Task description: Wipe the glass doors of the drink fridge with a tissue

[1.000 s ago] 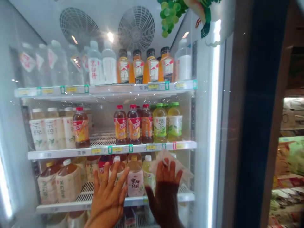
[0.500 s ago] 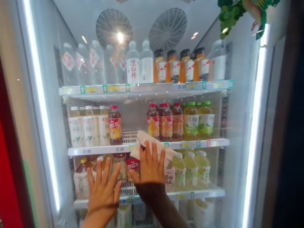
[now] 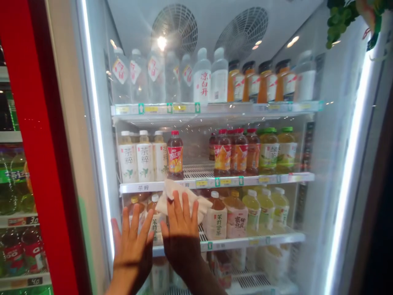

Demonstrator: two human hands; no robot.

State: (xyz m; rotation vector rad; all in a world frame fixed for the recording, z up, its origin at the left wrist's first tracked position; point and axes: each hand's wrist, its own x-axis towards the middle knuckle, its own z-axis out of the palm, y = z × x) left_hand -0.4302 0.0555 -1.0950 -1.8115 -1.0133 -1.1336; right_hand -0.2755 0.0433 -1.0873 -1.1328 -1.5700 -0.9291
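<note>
Through the glass door (image 3: 196,147) of a lit drinks cooler I see bottles behind my hands. My right hand (image 3: 181,233) holds a cream cloth (image 3: 199,209) flat against the glass, its fingers stretched over it. The cloth covers part of the middle shelf's front edge and some bottles below it. Left of it, my left hand (image 3: 132,241) is open, palm toward the glass with fingers spread, and has nothing in it. Whether its palm touches the glass I cannot tell. Bottles on the lower shelf are partly hidden behind both hands.
Behind the glass, water bottles (image 3: 202,78) line the top shelf and red-capped tea bottles (image 3: 222,151) the middle one. Bright light strips (image 3: 96,123) run up both sides. Artificial grapes (image 3: 337,20) hang at upper right. A red frame (image 3: 43,123) borders another drinks display at left.
My right hand and the cloth have moved left across the glass, closer to my left hand. The view has shifted left, bringing the red frame and neighbouring display into sight.
</note>
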